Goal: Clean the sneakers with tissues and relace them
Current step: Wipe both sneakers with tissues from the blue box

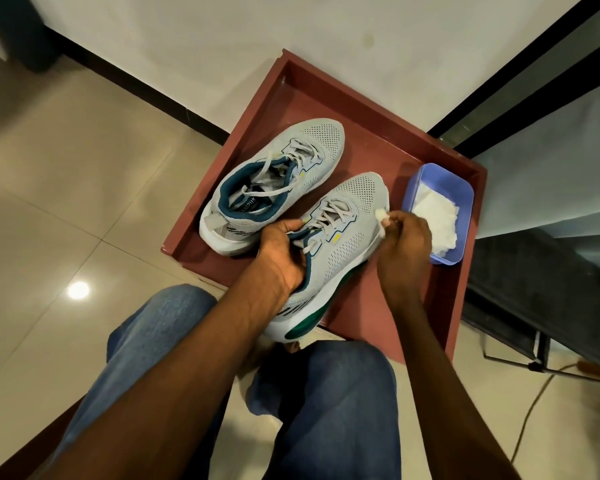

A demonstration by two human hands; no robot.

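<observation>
Two grey mesh sneakers with teal collars lie on a reddish-brown tray (pixel 357 109). The far sneaker (pixel 312 143) rests untouched, its white laces loose across the opening. My left hand (pixel 281 254) grips the near sneaker (pixel 352 233) at its collar and tongue, tilting it so the green and white sole faces right. My right hand (pixel 404 244) pinches a crumpled white tissue (pixel 383 216) against the sneaker's right side near the toe. A lilac plastic box (pixel 459 187) of white tissues stands just right of that hand.
The tray sits low on a beige tiled floor in a corner, with a white wall and black skirting behind. My jeans-clad knees are below the tray. A dark metal frame and a cable lie at the right.
</observation>
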